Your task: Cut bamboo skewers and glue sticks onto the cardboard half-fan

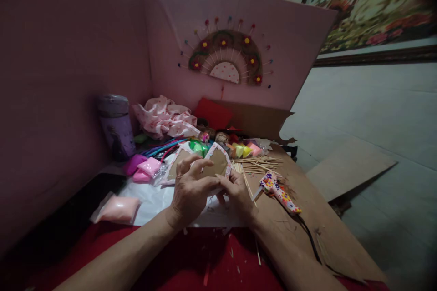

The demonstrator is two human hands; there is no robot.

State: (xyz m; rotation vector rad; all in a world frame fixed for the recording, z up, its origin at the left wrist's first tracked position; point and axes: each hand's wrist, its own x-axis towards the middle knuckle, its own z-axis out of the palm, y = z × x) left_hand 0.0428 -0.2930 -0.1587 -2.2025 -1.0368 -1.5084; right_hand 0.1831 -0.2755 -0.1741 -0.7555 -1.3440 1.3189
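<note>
We note brown cardboard (pixel 218 163), its peaked edges bound in pale patterned cloth (pixel 227 168); the right hand (pixel 239 193) pinches it; the left hand (pixel 191 186) curls loosely, its hold unclear.

The glue gun (pixel 282 194) lies right of the hands (pixel 191 185).

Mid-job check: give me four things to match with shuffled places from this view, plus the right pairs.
1. cardboard piece
2. flower-patterned glue gun
3. purple cup
4. fan-shaped decoration

A. on the pink panel
B. at the left hand and right hand
C. left of the crumpled cloth
D. on the brown board

1-B, 2-D, 3-C, 4-A
</note>
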